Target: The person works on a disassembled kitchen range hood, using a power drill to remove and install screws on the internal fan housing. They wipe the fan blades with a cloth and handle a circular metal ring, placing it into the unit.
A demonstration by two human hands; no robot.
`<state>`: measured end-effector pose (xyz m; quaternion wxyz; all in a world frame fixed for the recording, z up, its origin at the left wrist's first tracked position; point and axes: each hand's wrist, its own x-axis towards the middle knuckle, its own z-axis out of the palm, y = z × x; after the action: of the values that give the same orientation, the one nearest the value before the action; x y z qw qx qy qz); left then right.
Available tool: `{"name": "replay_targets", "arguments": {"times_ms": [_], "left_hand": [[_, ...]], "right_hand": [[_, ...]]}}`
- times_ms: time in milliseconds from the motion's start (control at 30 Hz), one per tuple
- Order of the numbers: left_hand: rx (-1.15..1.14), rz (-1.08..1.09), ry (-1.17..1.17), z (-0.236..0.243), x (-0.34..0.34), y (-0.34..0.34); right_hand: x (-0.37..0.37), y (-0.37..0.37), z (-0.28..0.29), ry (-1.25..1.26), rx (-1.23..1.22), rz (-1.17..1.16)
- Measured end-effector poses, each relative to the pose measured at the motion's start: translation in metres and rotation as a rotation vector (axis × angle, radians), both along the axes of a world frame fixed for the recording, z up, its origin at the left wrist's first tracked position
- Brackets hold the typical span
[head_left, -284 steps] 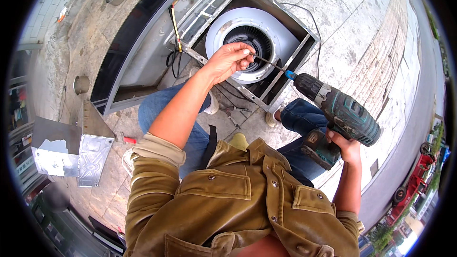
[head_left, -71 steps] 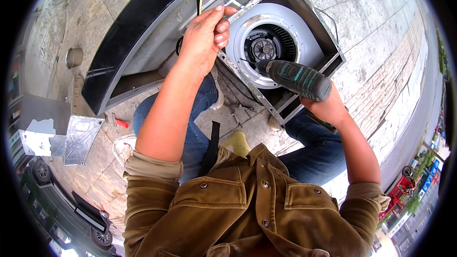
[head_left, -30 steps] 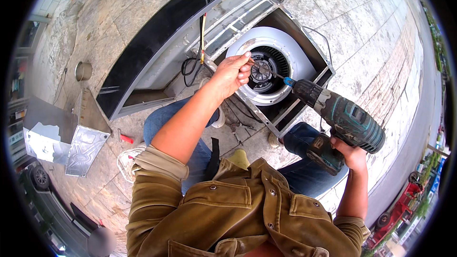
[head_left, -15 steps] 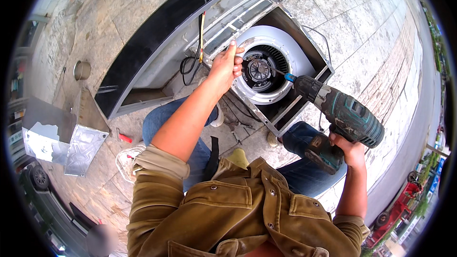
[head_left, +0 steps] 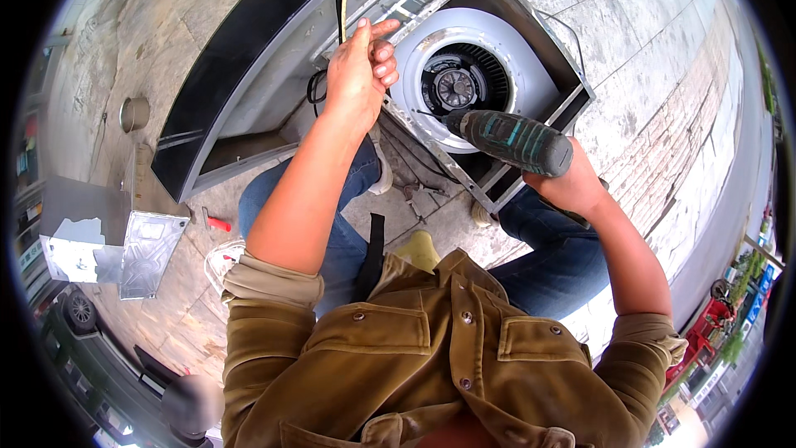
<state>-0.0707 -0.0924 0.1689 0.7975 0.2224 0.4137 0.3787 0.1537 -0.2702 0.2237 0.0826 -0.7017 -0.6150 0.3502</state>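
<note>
My right hand [head_left: 572, 182] grips a dark cordless drill with teal trim [head_left: 514, 139]. The drill points left across the near rim of a round grey blower housing [head_left: 524, 58]; its tip reaches toward the opening. Inside that ring sits a finned fan wheel with a motor hub [head_left: 455, 88]. My left hand [head_left: 362, 70] hovers by the housing's left side, its fingers curled and the index finger partly out. Whether something small lies in those fingers is hidden. The blower stands in the open metal box of a range hood [head_left: 584, 99].
The hood's long black front panel [head_left: 217, 75] runs along the left. Beyond lie a metal cup [head_left: 133, 114], a bent sheet-metal cover [head_left: 153, 253] and a red-handled tool [head_left: 219, 224]. Small hand tools [head_left: 419, 192] rest on the paving between my feet. A dark cable [head_left: 312, 87] loops near my left hand.
The drill has swung up and left, from upright at the right to lying across the housing's near rim. My left hand has moved up and left, off the housing's edge.
</note>
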Motion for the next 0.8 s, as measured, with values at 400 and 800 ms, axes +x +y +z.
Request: {"name": "replay_targets", "arguments": {"times_ms": [400, 800], "left_hand": [[-0.007, -0.028, 0.015, 0.000, -0.003, 0.002], [0.002, -0.036, 0.019, 0.001, 0.000, 0.000]], "right_hand": [[0.000, 0.017, -0.035, 0.006, -0.071, -0.005], [0.000, 0.022, -0.041, -0.001, -0.074, 0.006]]}}
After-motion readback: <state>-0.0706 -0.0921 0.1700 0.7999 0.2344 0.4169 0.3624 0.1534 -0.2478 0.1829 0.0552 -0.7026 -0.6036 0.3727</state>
